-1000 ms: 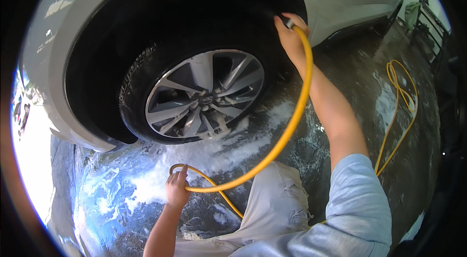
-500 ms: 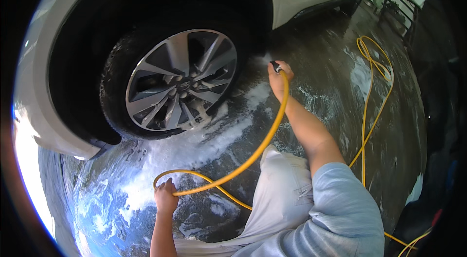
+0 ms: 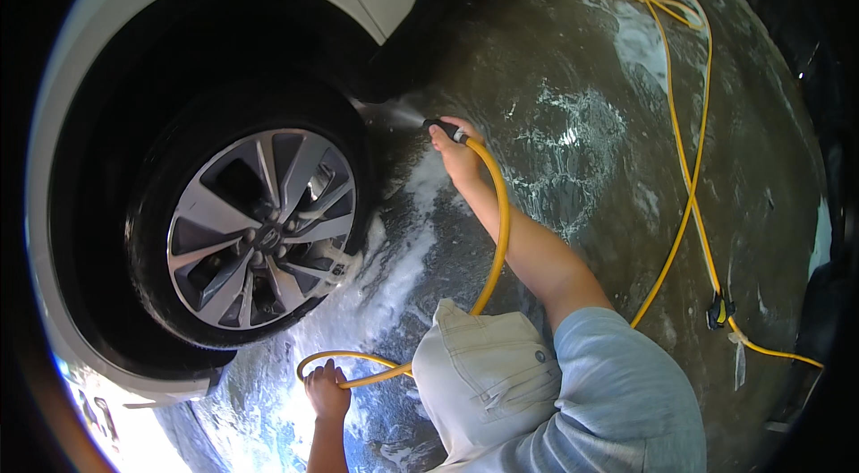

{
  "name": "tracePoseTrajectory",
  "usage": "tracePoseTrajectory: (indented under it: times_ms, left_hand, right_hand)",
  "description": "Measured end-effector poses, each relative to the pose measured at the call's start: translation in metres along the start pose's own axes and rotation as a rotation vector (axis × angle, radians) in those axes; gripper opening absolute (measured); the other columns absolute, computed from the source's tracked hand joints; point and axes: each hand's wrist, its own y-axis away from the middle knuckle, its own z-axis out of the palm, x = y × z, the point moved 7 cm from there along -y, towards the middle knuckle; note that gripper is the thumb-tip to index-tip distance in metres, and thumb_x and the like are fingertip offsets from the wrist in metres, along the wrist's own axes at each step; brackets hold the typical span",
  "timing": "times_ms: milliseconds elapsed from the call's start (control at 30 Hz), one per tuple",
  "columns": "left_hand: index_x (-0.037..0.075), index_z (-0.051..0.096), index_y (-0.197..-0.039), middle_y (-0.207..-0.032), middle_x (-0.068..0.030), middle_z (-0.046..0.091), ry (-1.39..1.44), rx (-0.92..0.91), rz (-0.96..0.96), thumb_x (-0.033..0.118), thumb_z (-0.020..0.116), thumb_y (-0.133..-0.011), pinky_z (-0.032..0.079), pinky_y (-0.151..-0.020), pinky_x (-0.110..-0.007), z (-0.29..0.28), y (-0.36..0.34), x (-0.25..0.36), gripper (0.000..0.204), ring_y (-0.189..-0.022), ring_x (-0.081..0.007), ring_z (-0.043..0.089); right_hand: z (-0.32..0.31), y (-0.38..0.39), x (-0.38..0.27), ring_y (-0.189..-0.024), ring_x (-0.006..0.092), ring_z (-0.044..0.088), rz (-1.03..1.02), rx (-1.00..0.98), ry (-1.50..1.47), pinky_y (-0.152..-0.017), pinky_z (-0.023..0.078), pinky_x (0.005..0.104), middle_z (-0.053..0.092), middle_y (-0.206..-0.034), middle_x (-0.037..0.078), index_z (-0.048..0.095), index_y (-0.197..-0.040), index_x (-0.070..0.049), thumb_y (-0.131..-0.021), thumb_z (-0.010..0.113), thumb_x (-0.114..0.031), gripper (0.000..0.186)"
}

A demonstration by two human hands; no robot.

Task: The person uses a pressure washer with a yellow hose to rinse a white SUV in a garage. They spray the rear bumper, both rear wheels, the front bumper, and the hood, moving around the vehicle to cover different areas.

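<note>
My right hand (image 3: 455, 152) grips a black spray nozzle (image 3: 443, 131) on a yellow hose (image 3: 498, 222); a fine spray leaves it toward the dark area just right of the tyre (image 3: 155, 218). My left hand (image 3: 327, 391) is closed on the same hose lower down, where it loops below the wheel. The wheel's silver and dark alloy rim (image 3: 215, 209) sits inside the black wheel arch of a white car (image 3: 72, 97), with foam along its lower edge. My knee in beige trousers (image 3: 479, 383) is between my forearms.
The wet dark floor (image 3: 564, 258) carries white foam patches (image 3: 394, 267), heaviest below the wheel. At the right, a thinner yellow line (image 3: 689, 160) lies in long loops with a black and yellow fitting (image 3: 720, 310) on it. A dark edge runs along the far right.
My right hand has come down and left from high beside the wheel arch, its spray now clearly seen. My view has also shifted, showing more floor at the right.
</note>
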Motion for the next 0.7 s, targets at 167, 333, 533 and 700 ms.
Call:
tracePoseTrajectory:
  times_ms: [167, 333, 533, 700]
  left_hand:
    - [-0.001, 0.075, -0.109, -0.079, -0.0202, 0.071, -0.041, -0.103, 0.074, 0.016, 0.073, -0.091, 0.055, -0.076, -0.054, -0.019, -0.027, 0.026, 0.025, -0.076, -0.0406, 0.071]
    - [-0.002, 0.073, -0.121, -0.075, -0.0147, 0.071, 0.052, -0.08, 0.173, 0.021, 0.074, -0.091, 0.056, -0.066, -0.048, -0.054, -0.052, 0.083, 0.037, -0.069, -0.0341, 0.071]
    - [-0.003, 0.074, -0.12, -0.071, -0.0129, 0.069, 0.143, -0.057, 0.185, 0.024, 0.077, -0.09, 0.054, -0.062, -0.047, -0.058, -0.08, 0.131, 0.041, -0.065, -0.0322, 0.069]
    - [-0.003, 0.074, -0.12, -0.07, -0.0125, 0.068, 0.151, -0.108, 0.17, 0.026, 0.079, -0.088, 0.054, -0.062, -0.046, -0.053, -0.076, 0.134, 0.043, -0.064, -0.0318, 0.069]
  right_hand:
    - [-0.029, -0.02, 0.024, -0.077, 0.0146, 0.072, 0.291, 0.085, -0.312, -0.069, 0.061, 0.0268, 0.076, -0.094, 0.011, 0.071, -0.117, 0.002, -0.092, 0.084, -0.005, 0.029]
    - [-0.056, -0.086, 0.036, -0.077, 0.0176, 0.075, 0.406, 0.123, -0.465, -0.07, 0.063, 0.0266, 0.076, -0.098, 0.01, 0.071, -0.114, -0.002, -0.093, 0.082, -0.008, 0.024]
    - [-0.063, -0.121, 0.05, -0.08, 0.0205, 0.075, 0.44, 0.061, -0.685, -0.074, 0.065, 0.0276, 0.075, -0.101, 0.011, 0.07, -0.113, -0.003, -0.092, 0.081, -0.006, 0.023]
    - [-0.092, -0.123, 0.062, -0.085, 0.0212, 0.075, 0.432, 0.151, -0.694, -0.076, 0.066, 0.0305, 0.075, -0.101, 0.01, 0.07, -0.112, -0.003, -0.092, 0.079, -0.004, 0.022]
